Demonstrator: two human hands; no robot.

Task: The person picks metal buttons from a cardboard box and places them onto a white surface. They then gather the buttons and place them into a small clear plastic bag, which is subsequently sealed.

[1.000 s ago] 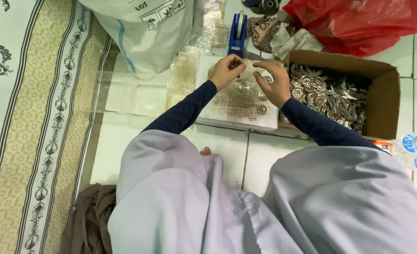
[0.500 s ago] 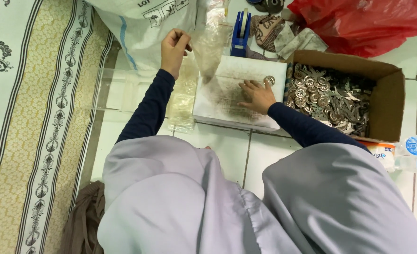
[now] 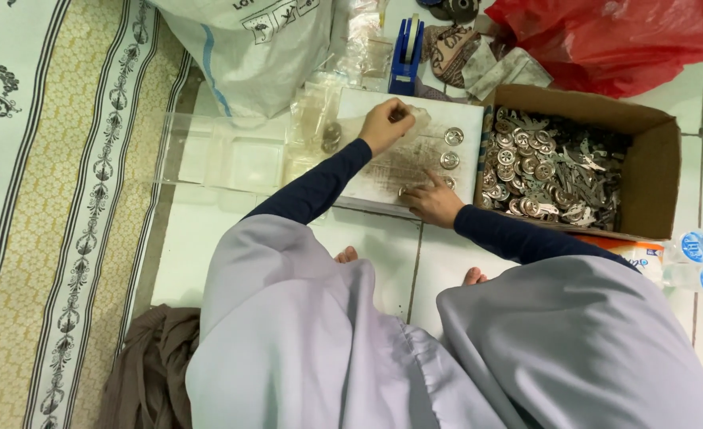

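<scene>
A flat white board (image 3: 415, 151) lies on the tiled floor (image 3: 208, 238) at upper centre of the frame, smudged grey, with round metal discs (image 3: 451, 148) lying on its right part. The left hand (image 3: 385, 125) rests on the board's upper left area, its fingers curled together into a loose fist; something small seems pinched in them, but I cannot tell what. The right hand (image 3: 431, 200) sits at the board's lower edge, fingers mostly folded with the forefinger stretched out, its tip pressing on the board beside a disc.

Just right of the board stands an open cardboard box (image 3: 661, 183) heaped with metal discs and scrap pieces. Left of the board lie clear plastic bags (image 3: 319, 131), one with discs inside, and a clear plastic tray (image 3: 232, 159). Above the board is a blue tape dispenser (image 3: 406, 54); a white sack (image 3: 248, 48) is at upper left, a red plastic bag (image 3: 621, 36) at upper right. A patterned mat (image 3: 42, 199) fills the left side.
</scene>
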